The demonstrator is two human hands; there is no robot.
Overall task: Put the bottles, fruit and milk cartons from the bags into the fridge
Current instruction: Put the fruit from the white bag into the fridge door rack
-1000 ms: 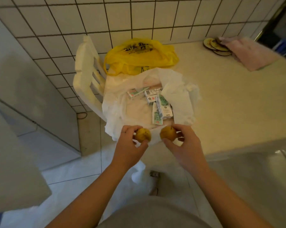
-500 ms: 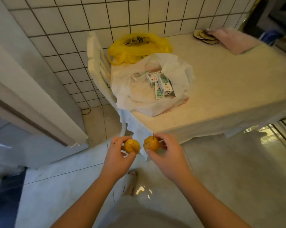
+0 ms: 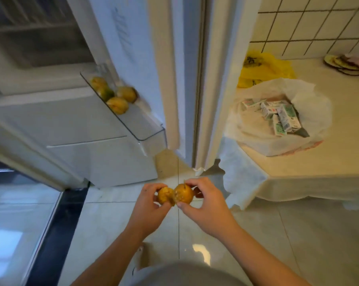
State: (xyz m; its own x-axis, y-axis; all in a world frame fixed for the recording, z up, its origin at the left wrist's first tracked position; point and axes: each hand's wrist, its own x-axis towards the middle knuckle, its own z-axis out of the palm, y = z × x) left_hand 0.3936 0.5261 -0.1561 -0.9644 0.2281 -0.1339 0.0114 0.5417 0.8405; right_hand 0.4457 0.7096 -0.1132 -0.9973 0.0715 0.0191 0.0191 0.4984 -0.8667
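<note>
Gripping one fruit (image 3: 164, 196) in left hand (image 3: 148, 207), second fruit (image 3: 183, 194) in right hand (image 3: 209, 205); likely light, firm, bruisable; best cupped whole.

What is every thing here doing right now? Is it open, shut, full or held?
Fridge door: open.
Door shelf: holds some fruits.
White bag: open, milk cartons lying inside.
Yellow bag: crumpled.
Left hand: grips the left fruit.
Right hand: grips the right fruit.
</note>
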